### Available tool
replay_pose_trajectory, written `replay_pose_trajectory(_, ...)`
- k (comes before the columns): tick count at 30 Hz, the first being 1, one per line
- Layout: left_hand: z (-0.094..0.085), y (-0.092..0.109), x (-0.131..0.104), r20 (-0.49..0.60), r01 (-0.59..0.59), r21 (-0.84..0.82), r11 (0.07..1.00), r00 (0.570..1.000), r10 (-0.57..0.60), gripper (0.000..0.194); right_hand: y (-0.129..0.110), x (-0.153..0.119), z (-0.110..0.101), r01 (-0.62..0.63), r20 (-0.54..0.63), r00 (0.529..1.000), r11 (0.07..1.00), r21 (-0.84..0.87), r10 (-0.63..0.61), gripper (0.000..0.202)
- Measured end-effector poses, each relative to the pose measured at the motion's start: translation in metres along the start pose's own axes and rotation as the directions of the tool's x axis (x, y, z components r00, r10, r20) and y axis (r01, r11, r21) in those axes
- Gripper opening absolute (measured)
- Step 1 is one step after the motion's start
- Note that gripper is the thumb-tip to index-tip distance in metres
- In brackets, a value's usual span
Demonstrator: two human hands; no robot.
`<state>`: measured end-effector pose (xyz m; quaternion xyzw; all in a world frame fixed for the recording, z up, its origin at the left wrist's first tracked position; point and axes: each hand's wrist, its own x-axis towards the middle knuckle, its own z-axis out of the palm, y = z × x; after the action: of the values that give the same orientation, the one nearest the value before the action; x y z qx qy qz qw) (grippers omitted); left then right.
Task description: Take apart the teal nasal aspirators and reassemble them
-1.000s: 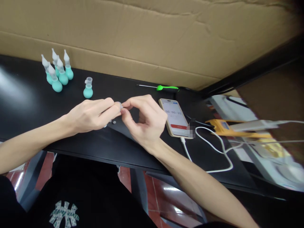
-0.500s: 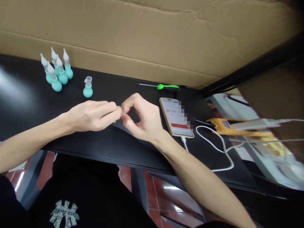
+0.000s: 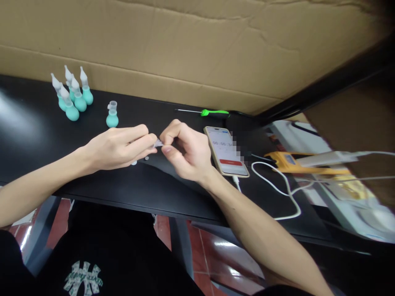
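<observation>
Translucent small part (image 3: 158, 143) is poking out beyond the fingertips of the left hand (image 3: 115, 149), its narrow end lying between the thumb and forefinger of the right hand (image 3: 189, 153). Left fingers are gripping it, bunched together; right thumb and forefinger are pinching its tip, nearly meeting.

held piece (image 3: 158, 143): whitish, perhaps | bulbs (image 3: 112, 119): mint | screwdriver handle (image 3: 216, 112): green

Left hand (image 3: 119, 149) grips a clear piece (image 3: 157, 143), right hand (image 3: 188, 153) pinches its end; bulbs (image 3: 72, 113) stand beyond, phone (image 3: 226, 146) at right
</observation>
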<state>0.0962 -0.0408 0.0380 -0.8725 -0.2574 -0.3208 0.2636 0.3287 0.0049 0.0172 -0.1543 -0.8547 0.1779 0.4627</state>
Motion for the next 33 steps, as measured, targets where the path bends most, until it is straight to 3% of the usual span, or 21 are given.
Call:
replay_pose_trajectory(5, 0.003, -0.006, -0.002, -0.041, 0.1, 0.052, 0.994, 0.994, -0.098, 0.021, -0.004, 0.001, -0.004, -0.172, -0.059, 0.982, 0.98, 0.097, 0.178, 0.031)
replay_pose_trajectory(8, 0.005, -0.01, -0.004, -0.038, 0.166, 0.042, 0.985, 0.986, -0.164, 0.02, -0.005, 0.004, -0.008, -0.304, 0.045, 0.953, 0.945, 0.121, 0.301, 0.022)
replay_pose_trajectory(11, 0.006, -0.016, -0.007, -0.003, 0.156, 0.053, 0.986, 0.988, -0.157, 0.019, -0.002, 0.006, -0.011, -0.475, 0.272, 0.849, 0.88, 0.013, 0.454, 0.009)
replay_pose_trajectory(14, 0.008, -0.021, -0.01, 0.005, 0.151, 0.068, 0.986, 0.988, -0.152, 0.018, 0.004, 0.007, -0.011, -0.534, 0.395, 0.74, 0.833, -0.147, 0.545, 0.003)
replay_pose_trajectory(25, 0.01, -0.019, -0.01, 0.039, 0.183, -0.007, 0.983, 0.982, -0.183, 0.021, 0.014, 0.006, -0.023, -0.421, 0.584, 0.699, 0.898, -0.129, 0.412, 0.016)
replay_pose_trajectory(33, 0.007, -0.018, -0.009, 0.187, 0.26, -0.07, 0.963, 0.952, -0.243, 0.03, 0.012, 0.009, -0.027, -0.51, 0.59, 0.631, 0.842, -0.174, 0.504, 0.017)
